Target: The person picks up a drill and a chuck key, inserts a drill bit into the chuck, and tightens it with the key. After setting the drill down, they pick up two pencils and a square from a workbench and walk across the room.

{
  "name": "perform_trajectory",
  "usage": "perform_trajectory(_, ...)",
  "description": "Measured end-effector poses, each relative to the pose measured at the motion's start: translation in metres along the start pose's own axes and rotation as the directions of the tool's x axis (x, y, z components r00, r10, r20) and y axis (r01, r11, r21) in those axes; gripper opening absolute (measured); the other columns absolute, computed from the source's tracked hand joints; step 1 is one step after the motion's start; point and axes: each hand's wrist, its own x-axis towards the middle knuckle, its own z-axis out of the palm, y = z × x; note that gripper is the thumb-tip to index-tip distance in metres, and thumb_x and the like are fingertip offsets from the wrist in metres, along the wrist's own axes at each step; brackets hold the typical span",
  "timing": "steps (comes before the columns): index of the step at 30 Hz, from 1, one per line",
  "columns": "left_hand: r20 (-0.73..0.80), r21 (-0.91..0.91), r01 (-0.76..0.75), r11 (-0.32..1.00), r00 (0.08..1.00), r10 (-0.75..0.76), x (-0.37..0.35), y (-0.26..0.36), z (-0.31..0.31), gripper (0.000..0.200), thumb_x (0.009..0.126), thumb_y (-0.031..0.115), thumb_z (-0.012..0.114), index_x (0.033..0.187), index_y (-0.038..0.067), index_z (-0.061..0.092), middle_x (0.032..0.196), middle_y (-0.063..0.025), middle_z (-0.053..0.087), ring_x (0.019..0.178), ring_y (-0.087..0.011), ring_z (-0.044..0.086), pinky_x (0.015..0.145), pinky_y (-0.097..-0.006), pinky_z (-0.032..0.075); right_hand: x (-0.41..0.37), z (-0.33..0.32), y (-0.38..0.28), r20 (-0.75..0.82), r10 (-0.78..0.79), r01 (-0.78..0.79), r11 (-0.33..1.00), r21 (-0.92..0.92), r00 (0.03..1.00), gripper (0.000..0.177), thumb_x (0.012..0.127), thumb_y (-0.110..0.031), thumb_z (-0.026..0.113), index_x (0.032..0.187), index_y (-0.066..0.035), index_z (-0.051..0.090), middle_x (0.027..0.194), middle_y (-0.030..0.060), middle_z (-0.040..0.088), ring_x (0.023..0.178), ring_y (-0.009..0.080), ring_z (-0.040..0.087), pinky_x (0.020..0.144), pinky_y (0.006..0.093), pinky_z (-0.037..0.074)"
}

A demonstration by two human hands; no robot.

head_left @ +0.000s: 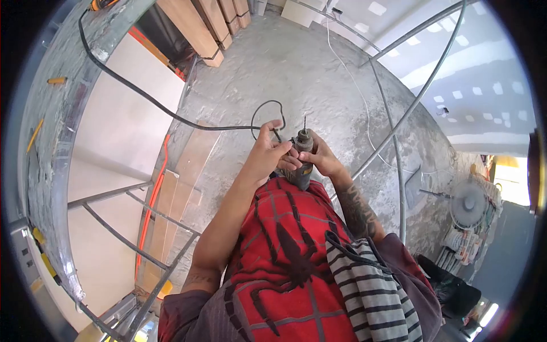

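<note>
A power drill [298, 178] is held upright in front of my body, with its chuck [303, 138] and a thin drill bit [305, 123] pointing away from me. My right hand [323, 158] is wrapped around the drill's side just below the chuck, thumb across the front. On the left, my left hand [263, 155] has the black cord [233, 128] running through its bent fingers. Its lower fingers reach to the drill body beside my right thumb. A small loop of the cord rises above the left hand. What lies under the left fingertips is partly hidden.
Metal scaffold bars [393, 134] cross at the right, and a ladder-like frame [145, 251] stands at lower left. A grey ledge [65, 131] carries small yellow tools. Long boxes [196, 28] lie at the back. A fan [468, 204] stands right; a white cable [364, 108] crosses the concrete floor.
</note>
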Motion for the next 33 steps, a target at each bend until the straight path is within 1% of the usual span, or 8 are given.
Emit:
perform_trajectory(1,-0.024,-0.017,0.018,1.0,1.0,-0.019,-0.002,0.001,-0.001,0.048,0.093,0.005,0.054,0.134,0.007,0.029,0.083,-0.0149,0.064,0.066,-0.0255,0.069,0.055,-0.031,0.057,0.001,-0.001,0.001,0.008,0.003,-0.003,1.0,0.0,1.0,0.061,0.088,-0.038,0.064,0.131,0.001,0.042,0.112,0.0094,0.06,0.11,0.0182,0.054,0.098,0.0335,0.041)
perform_trajectory(3,-0.054,-0.036,0.036,0.999,0.998,-0.038,-0.005,0.001,-0.008,0.046,0.093,0.005,0.054,0.132,0.007,0.03,0.082,-0.0148,0.064,0.065,-0.025,0.068,0.055,-0.0304,0.056,0.002,0.0,0.0,0.077,-0.066,0.049,0.976,0.211,0.995,0.06,0.09,-0.038,0.062,0.131,0.002,0.044,0.114,0.0103,0.06,0.111,0.0187,0.054,0.099,0.0341,0.04)
perform_trajectory(6,0.016,-0.101,0.094,0.99,0.996,-0.093,-0.006,-0.002,-0.02,0.046,0.092,0.005,0.055,0.131,0.008,0.032,0.078,-0.0139,0.064,0.062,-0.0227,0.067,0.052,-0.029,0.054,0.001,0.006,-0.015,0.154,-0.018,-0.024,0.962,0.271,0.988,0.059,0.091,-0.038,0.059,0.132,0.003,0.045,0.119,0.0116,0.059,0.113,0.0193,0.054,0.1,0.034,0.039)
perform_trajectory(18,-0.012,-0.252,0.169,0.953,0.984,-0.178,-0.023,-0.001,-0.026,0.041,0.09,0.009,0.058,0.126,0.006,0.037,0.077,-0.0116,0.065,0.057,-0.0205,0.064,0.05,-0.0293,0.048,0.004,0.011,-0.002,0.165,0.063,-0.085,0.987,0.133,0.984,0.06,0.086,-0.04,0.068,0.126,0.001,0.048,0.117,0.0086,0.059,0.112,0.017,0.054,0.099,0.0322,0.04)
perform_trajectory(21,0.021,-0.198,0.168,0.966,0.986,-0.167,-0.028,0.003,-0.037,0.04,0.091,0.01,0.059,0.125,0.006,0.039,0.08,-0.0114,0.066,0.059,-0.0201,0.065,0.05,-0.0281,0.049,0.004,0.018,-0.009,0.2,0.057,-0.078,0.992,0.098,0.978,0.056,0.083,-0.035,0.074,0.119,-0.002,0.049,0.11,0.0055,0.059,0.107,0.0145,0.053,0.095,0.0306,0.041)
perform_trajectory(26,0.305,-0.043,0.299,0.953,0.913,-0.272,-0.025,0.009,-0.073,0.036,0.091,0.011,0.06,0.12,0.006,0.039,0.084,-0.0142,0.067,0.063,-0.022,0.068,0.048,-0.0254,0.05,0.011,0.027,-0.012,0.325,0.065,-0.058,0.998,-0.031,0.944,0.045,0.086,-0.025,0.071,0.117,-0.002,0.047,0.109,0.0046,0.057,0.107,0.014,0.051,0.095,0.0301,0.04)
perform_trajectory(29,0.167,0.058,0.184,0.981,0.967,-0.191,-0.034,0.005,-0.066,0.031,0.092,0.012,0.06,0.111,0.006,0.037,0.085,-0.0177,0.067,0.064,-0.0235,0.068,0.048,-0.0268,0.05,0.013,0.034,-0.016,0.293,0.067,-0.058,0.998,-0.041,0.954,0.043,0.086,-0.023,0.072,0.115,-0.003,0.047,0.107,0.0044,0.056,0.105,0.0133,0.05,0.093,0.0298,0.04)
perform_trajectory(33,0.205,0.091,0.263,0.961,0.939,-0.276,-0.03,0.012,-0.069,0.031,0.091,0.015,0.063,0.107,0.008,0.037,0.082,-0.0157,0.067,0.061,-0.0232,0.068,0.045,-0.0264,0.049,0.018,0.032,-0.025,0.335,0.125,-0.125,0.992,-0.023,0.934,0.041,0.082,-0.024,0.075,0.107,-0.006,0.047,0.098,0.0014,0.055,0.096,0.0113,0.05,0.084,0.0279,0.04)
